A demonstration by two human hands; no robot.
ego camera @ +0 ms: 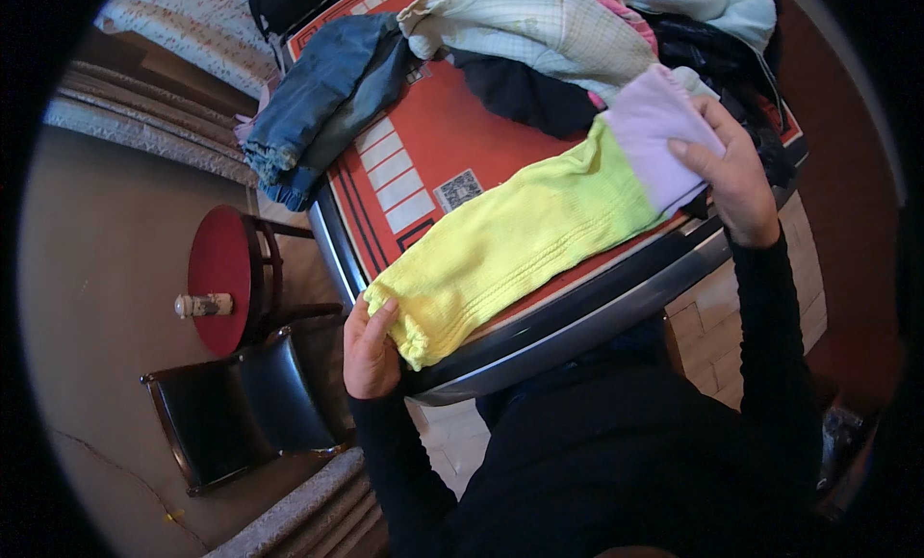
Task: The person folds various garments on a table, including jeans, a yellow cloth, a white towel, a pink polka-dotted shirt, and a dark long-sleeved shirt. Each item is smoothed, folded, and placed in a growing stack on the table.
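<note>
A long yellow and lilac knitted garment [520,233] stretches across the near edge of the red-topped table [469,125]. My left hand [372,348] grips its gathered yellow end at the table's near left corner. At the other end, my right hand [736,168] holds the lilac part, with the thumb on top. Beyond the garment lie blue denim trousers [325,96], a cream checked garment [534,31] and a black piece of clothing [527,96].
Dark, shiny clothing [707,52] and a white fleecy garment [722,13] are heaped at the far right. Left of the table stand a round red stool [220,269] with a bottle [206,305] on it and a black padded chair [209,406]. Curtains hang behind.
</note>
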